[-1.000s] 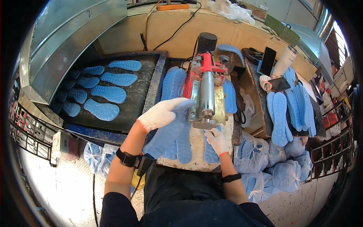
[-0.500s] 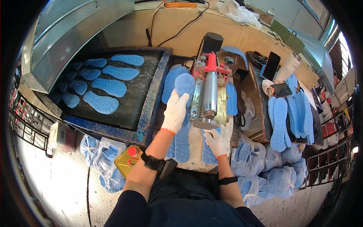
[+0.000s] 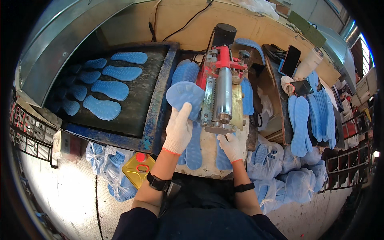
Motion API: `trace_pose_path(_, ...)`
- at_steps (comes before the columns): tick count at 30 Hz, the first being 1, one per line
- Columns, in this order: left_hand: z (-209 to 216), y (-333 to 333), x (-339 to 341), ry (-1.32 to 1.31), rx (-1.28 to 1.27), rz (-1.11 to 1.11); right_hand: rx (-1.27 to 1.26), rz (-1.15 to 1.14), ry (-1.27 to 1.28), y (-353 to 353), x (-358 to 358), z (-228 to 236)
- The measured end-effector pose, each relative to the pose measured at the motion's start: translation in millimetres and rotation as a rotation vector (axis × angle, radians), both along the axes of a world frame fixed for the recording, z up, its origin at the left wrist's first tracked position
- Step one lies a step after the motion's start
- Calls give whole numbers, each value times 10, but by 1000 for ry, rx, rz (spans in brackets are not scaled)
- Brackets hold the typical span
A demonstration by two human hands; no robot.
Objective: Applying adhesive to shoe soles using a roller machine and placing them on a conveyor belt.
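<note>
While our left hand (image 3: 178,130) holds a sole (image 3: 185,95) up just left of the machine (image 3: 226,59), our right hand (image 3: 232,147) is at the machine's near end. Left grip: clamped on the sole's near part, one digit laid over the upper face, the others mostly hidden. Right grip: fingers curled by the far end of a second sole (image 3: 223,160) on the pale board (image 3: 209,163); we cannot tell whether they pinch it. We judge the step in hand to be handling one sole beside the machine; a next move would, we think, call for levelling it and keeping right fingers clear of the roller (image 3: 223,94). Whether the held sole touches the machine, we cannot tell. In the way: the machine stands immediately right of the held sole, and a pile (image 3: 186,72) of soles lies just beyond it. Around: to the left, rows of soles (image 3: 110,90) on a dark belt (image 3: 138,105), the far-left ones shaded by a metal hood (image 3: 76,44); to the right, stacked soles (image 3: 299,125), a phone (image 3: 291,60) and a bottle (image 3: 310,63); lower down, a yellow can (image 3: 131,171) at left, bags (image 3: 301,185) at right.
</note>
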State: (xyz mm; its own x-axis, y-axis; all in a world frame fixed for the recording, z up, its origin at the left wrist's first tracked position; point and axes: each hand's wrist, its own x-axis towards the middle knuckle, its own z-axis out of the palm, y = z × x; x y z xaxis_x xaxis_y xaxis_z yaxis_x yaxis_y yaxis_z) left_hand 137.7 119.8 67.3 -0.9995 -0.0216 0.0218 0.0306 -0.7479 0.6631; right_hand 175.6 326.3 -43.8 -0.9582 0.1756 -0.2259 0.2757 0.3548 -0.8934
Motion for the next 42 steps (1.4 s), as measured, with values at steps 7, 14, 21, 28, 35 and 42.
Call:
trace_pose_path(7,-5,-71,73,-133,-195,-41,38,10,9,-1,2,-19)
trace_pose_path(14,302,-73,61,-34,-524,240,58,22,20,-15,21,75)
trace_pose_path(21,308,101,-207,10,-466,232,42,2,48,-54,40,103)
trace_pose_path(28,312,23,-435,25,-633,120,76,-1,28,-52,28,91)
trace_pose_path(35,-13,-148,-259,-120,194,-59,98,2,87,-38,27,14)
trace_pose_path(42,-290,-59,228,287,-668,164,109,11,121,-11,4,-88)
